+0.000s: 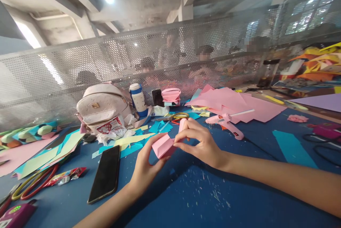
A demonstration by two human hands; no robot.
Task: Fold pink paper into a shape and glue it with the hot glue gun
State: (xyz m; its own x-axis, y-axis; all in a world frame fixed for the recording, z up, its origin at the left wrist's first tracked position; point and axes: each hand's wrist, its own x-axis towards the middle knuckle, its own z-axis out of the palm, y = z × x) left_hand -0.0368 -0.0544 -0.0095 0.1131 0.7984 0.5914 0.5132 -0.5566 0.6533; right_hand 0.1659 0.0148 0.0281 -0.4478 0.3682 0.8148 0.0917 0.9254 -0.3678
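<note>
Between my two hands, above the blue tabletop (202, 199), is a piece of folded pink paper (163, 145) shaped like a small box. My left hand (149, 160) grips its left side, thumb below and fingers behind. My right hand (204, 142) pinches its right edge between thumb and fingertips. Another pink flap (182, 125) sticks up behind the right fingers; whether it joins the box I cannot tell. A pink hot glue gun (226, 123) with a white stick lies just beyond my right hand. Left of my left hand rests a black phone (105, 174).
At the back stand a pale backpack (102, 102) and a white-and-blue bottle (138, 100) against a perforated metal screen (119, 57). Pink sheets (239, 102) lie back right, a blue strip (293, 148) at right. Red-and-yellow-handled scissors (34, 185) lie at left. People sit beyond the screen.
</note>
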